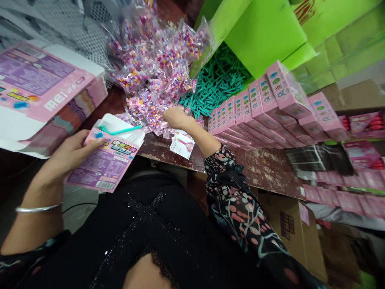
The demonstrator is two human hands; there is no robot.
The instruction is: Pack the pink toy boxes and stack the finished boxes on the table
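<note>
My left hand [70,150] grips a pink and purple printed box [104,164] by its left side, thumb on the front. The box's white flap stands up at the open top, and a teal stick [124,130] lies across that opening. My right hand [177,117] is at the near edge of a heap of clear bags with colourful small pieces [162,76]. Its fingers are curled in, and whatever they may hold is hidden. Just below it, a white printed card [182,144] lies on the worn table [258,168].
A stack of flat pink boxes [64,100] stands at the left. Teal sticks [221,82] spill from a bright green carton [267,36]. Filled pink boxes [261,108] stand in rows at the right. A brown carton [293,228] sits below the table, and more pink packs [361,152] lie farther right.
</note>
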